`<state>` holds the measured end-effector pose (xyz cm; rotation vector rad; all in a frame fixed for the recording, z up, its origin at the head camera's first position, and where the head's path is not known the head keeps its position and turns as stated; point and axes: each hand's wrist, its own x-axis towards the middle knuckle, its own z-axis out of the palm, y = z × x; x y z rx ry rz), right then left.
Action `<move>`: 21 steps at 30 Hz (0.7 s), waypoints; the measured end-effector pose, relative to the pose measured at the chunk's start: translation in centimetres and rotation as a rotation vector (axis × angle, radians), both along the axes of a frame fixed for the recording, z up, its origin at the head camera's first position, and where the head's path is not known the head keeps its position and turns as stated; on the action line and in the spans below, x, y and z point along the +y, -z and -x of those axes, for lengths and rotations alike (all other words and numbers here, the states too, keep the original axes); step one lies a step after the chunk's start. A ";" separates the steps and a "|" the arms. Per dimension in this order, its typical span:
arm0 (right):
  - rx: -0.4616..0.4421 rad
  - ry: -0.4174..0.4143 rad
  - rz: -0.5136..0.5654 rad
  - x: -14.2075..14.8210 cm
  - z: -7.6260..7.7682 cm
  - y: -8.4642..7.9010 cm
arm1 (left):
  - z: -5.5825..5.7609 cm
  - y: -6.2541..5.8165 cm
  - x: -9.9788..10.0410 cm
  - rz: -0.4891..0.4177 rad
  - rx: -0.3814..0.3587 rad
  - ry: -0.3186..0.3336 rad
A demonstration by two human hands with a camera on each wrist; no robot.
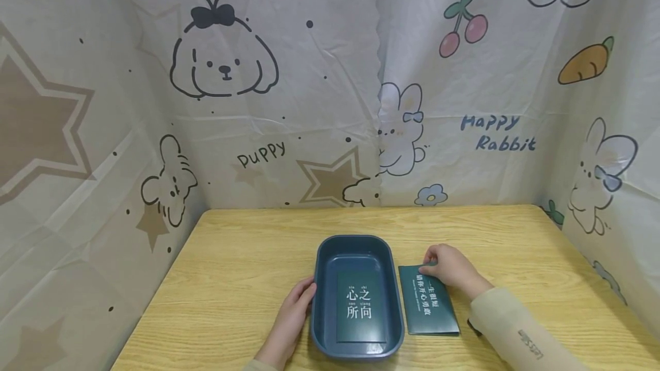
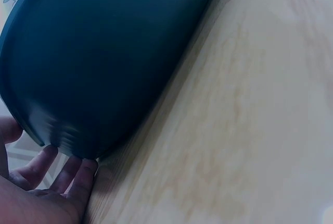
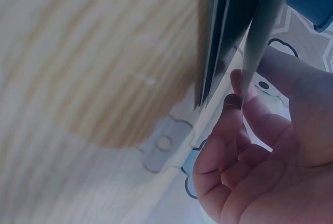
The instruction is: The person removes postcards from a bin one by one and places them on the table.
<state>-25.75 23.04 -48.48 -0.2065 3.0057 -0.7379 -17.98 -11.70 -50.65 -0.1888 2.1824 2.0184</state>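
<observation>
A dark blue rectangular tray (image 1: pixel 358 246) stands on the table, with a dark green notebook (image 1: pixel 361 330) lying flat inside, white characters upward. My left hand (image 1: pixel 291 314) holds the tray's left side, thumb at the rim; in the left wrist view its fingertips (image 2: pixel 88 165) touch the outer wall. Right of the tray lies another dark green notebook (image 1: pixel 430 322) with white lettering. At its far edge my right hand (image 1: pixel 447 265) pinches the top cover between thumb and fingers. The right wrist view shows that cover (image 3: pixel 265 21) raised apart from the dark layers (image 3: pixel 221 31) beneath.
The light wood-grain table (image 1: pixel 247 256) ends at a printed curtain (image 1: pixel 330 130) along its back and sides. Beside the right sleeve (image 1: pixel 521 325), a small black object (image 1: pixel 474 328) shows partly from under the wrist.
</observation>
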 end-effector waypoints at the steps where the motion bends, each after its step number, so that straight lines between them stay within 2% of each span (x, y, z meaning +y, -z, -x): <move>1: 0.001 0.001 -0.004 0.0 0.0 0.0 | 0.0 0.0 0.0 -0.001 0.005 0.002; 9: -0.002 0.005 -0.030 0.0 0.0 0.1 | 0.2 0.2 0.0 -0.002 -0.005 -0.005; 21: -0.011 -0.001 -0.029 0.0 -0.3 0.1 | 0.0 0.1 -0.1 0.002 0.020 0.010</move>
